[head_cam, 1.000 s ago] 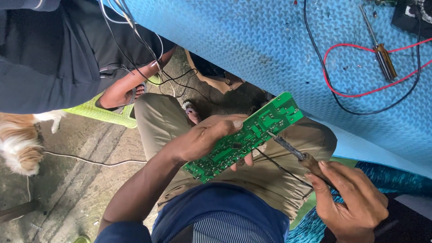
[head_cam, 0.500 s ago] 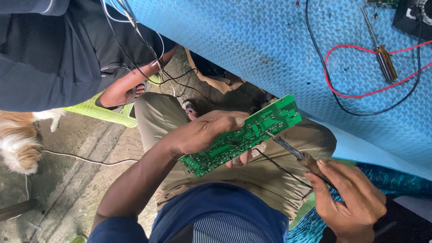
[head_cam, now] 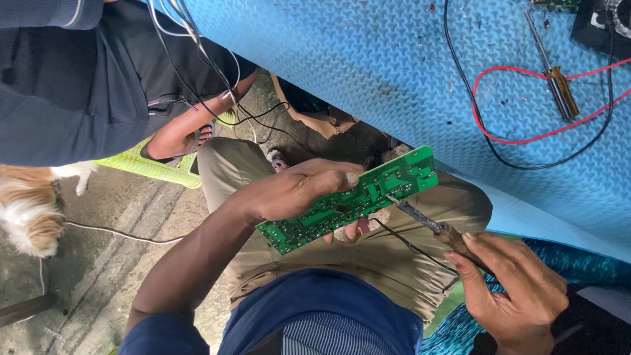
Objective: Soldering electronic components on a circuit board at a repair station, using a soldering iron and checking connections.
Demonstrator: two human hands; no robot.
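Observation:
My left hand (head_cam: 299,190) grips a long green circuit board (head_cam: 351,199) over my lap, solder side up, tilted up to the right. My right hand (head_cam: 513,292) holds a soldering iron (head_cam: 427,223) by its brown handle. The iron's metal tip rests on the board near its right half. A thin dark wire runs from under the board toward my right hand.
A blue textured mat (head_cam: 394,72) covers the table above, with a brown-handled screwdriver (head_cam: 559,82), red and black wires (head_cam: 526,138) on it. Another person in dark clothes (head_cam: 66,79) sits at left on a lime-green stool (head_cam: 151,164). A tan and white animal (head_cam: 26,210) lies on the concrete floor.
The board has shifted slightly lower and left in my left hand. The soldering iron stays at the board's right half.

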